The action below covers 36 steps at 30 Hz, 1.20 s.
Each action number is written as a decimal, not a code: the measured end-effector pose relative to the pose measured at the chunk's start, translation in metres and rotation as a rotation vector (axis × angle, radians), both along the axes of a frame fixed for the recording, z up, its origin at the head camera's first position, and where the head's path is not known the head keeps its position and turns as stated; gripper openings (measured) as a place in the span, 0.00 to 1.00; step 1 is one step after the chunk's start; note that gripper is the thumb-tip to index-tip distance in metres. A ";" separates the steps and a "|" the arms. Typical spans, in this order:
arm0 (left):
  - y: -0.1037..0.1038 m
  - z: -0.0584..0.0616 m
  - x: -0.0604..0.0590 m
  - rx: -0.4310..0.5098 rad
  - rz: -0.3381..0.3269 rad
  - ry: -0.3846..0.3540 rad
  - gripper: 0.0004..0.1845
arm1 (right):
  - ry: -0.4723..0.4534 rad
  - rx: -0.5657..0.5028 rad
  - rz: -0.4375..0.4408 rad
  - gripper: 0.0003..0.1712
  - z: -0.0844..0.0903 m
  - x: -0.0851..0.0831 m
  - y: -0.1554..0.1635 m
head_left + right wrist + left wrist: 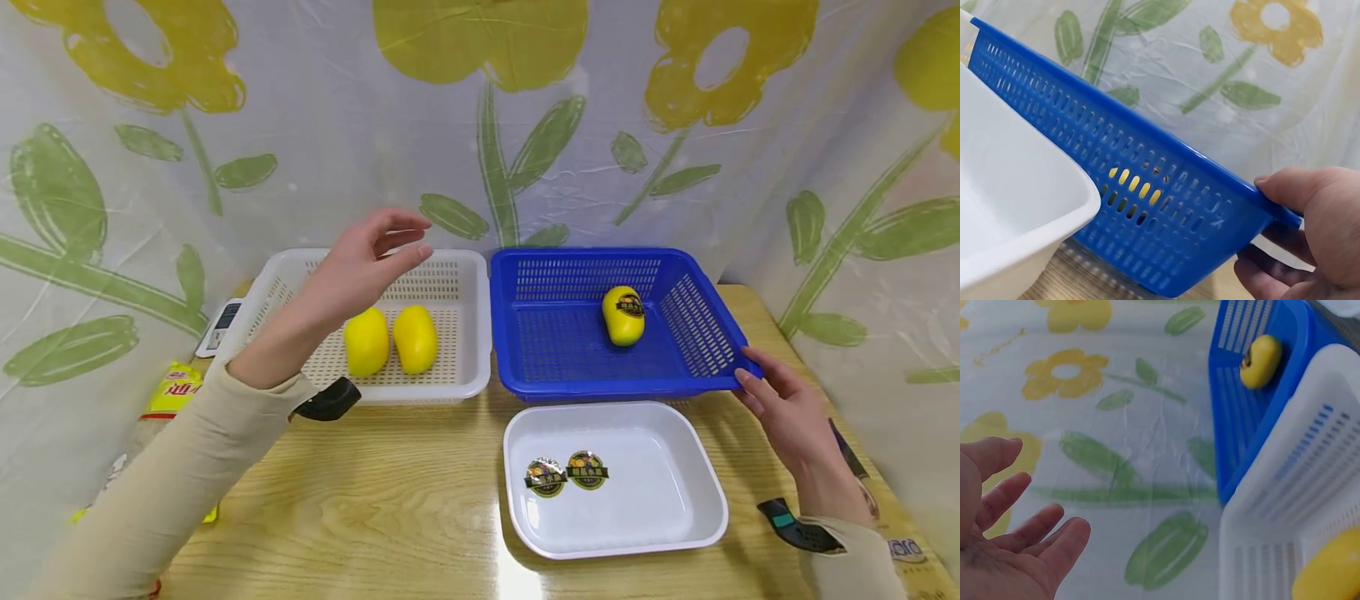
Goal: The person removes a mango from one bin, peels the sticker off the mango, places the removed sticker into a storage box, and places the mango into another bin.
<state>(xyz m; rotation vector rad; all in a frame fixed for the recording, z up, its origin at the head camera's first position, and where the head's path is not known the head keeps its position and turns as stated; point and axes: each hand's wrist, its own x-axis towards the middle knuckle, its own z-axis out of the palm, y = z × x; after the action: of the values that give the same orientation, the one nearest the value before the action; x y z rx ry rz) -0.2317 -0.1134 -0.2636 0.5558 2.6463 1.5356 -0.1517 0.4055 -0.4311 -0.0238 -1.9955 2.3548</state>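
Observation:
My left hand [378,258] is raised over the white basket [474,333], its fingers loosely bent around nothing. Below it, two yellow mangoes [416,339] lie side by side in that basket. My right hand [795,408] pinches the front right corner of the blue basket [600,388], thumb on top of the rim and fingers beneath, as the right wrist view shows. Inside the blue basket, toward its right side, rests one mango [622,325] bearing a black and gold sticker. In the left wrist view the left hand [1022,531] has its palm and fingers spread apart.
A white tray [645,500] stands in front of the blue basket, with two round stickers [587,471] on it. At the left are a yellow packet [176,387] and a white device [220,327]. A flowered curtain [322,150] hangs behind the baskets.

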 end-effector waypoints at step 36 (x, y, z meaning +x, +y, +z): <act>0.250 -0.122 -0.100 0.148 -0.061 -0.395 0.26 | -0.050 -0.074 -0.041 0.28 0.002 -0.002 -0.001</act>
<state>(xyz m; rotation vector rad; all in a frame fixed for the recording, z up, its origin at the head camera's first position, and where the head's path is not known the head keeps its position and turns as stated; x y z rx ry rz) -0.3317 0.1367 -0.3853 0.2962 2.2184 1.6345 -0.1540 0.4041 -0.4294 -0.1260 -1.9088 2.4244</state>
